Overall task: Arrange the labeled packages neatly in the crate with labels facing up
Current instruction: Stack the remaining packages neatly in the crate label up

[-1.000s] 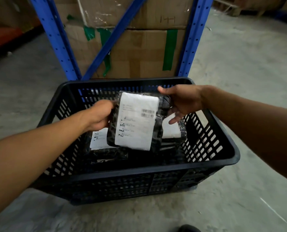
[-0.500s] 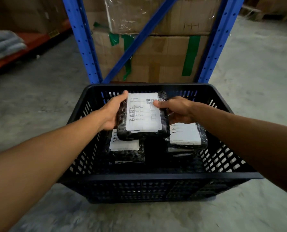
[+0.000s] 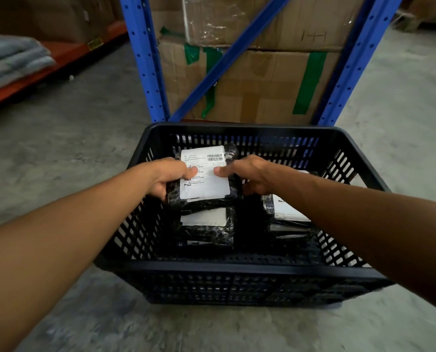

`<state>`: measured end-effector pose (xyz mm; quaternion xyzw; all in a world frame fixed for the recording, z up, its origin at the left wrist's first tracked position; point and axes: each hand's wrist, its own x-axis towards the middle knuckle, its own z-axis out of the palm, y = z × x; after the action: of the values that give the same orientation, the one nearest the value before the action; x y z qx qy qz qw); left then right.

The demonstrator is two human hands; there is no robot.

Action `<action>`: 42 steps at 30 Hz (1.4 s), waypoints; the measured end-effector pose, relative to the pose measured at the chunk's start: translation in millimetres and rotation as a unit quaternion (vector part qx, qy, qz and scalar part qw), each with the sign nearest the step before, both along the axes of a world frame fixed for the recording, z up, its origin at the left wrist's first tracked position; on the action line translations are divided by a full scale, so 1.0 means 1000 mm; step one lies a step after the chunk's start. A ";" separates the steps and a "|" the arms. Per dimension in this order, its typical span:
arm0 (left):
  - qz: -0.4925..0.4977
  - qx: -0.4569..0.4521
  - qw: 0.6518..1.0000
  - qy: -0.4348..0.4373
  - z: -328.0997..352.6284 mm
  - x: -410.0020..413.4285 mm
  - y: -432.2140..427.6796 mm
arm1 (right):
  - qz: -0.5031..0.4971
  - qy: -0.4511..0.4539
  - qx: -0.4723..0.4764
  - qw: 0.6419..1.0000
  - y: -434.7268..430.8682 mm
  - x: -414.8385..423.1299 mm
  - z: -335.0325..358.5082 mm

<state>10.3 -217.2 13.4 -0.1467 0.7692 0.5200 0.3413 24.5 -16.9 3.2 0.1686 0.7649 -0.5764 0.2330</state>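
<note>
From the head camera I have both hands closed on one black package [image 3: 203, 177], label up. My left hand [image 3: 169, 177] clamps its left edge, thumb pressed on the white label [image 3: 203, 174]; my right hand [image 3: 247, 175] clamps the right edge the same way, fingers curled underneath. The package's long axis runs away from me, straight between the two grips, towards the far wall of the black crate [image 3: 237, 269].

Directly below the grip and a little nearer to me lies a second package [image 3: 206, 226], label up, its long axis across. Off to the right of my right hand, partly hidden by that forearm, sits a third package [image 3: 286, 208], also label up.

I judge the coming move is a straight lowering. The open spot lies beneath and beyond the grip, against the far wall. Both hands are equally near.
</note>
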 end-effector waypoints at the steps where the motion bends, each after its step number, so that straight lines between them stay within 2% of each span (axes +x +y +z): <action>1: 0.005 0.000 1.000 0.001 0.001 0.001 -0.001 | 0.032 -0.020 0.007 0.999 -0.002 0.001 0.003; 3: 0.006 0.010 1.000 -0.002 0.004 0.001 -0.004 | 0.074 -0.042 0.001 0.996 -0.007 0.004 0.006; 6: -0.010 -0.007 1.000 0.008 0.010 -0.001 -0.006 | 0.069 -0.026 -0.012 0.997 -0.014 0.004 0.008; 11: -0.033 -0.071 0.996 0.031 0.009 -0.002 -0.006 | 0.082 -0.028 0.062 0.994 -0.020 0.005 -0.001; 15: -0.044 -0.083 0.995 0.044 -0.005 0.000 -0.002 | 0.089 -0.041 0.079 0.992 -0.020 0.010 -0.013; 21: -0.048 -0.092 0.992 0.068 -0.031 0.002 0.007 | 0.093 -0.062 0.079 0.991 -0.017 0.012 -0.028; 31: -0.056 -0.129 0.989 0.055 -0.041 -0.011 0.016 | 0.104 -0.101 0.064 0.987 -0.016 0.005 -0.031; 37: -0.063 -0.152 0.985 0.057 -0.041 -0.011 0.022 | 0.104 -0.098 0.063 0.988 -0.016 0.009 -0.030; 42: -0.082 -0.156 0.983 0.046 -0.037 -0.006 0.020 | 0.114 -0.050 0.098 0.987 -0.018 0.016 -0.027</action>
<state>4.2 -197.3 -23.8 -0.1104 0.8654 0.3698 0.3196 40.3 -35.1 -23.5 0.1310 0.8193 -0.4593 0.3171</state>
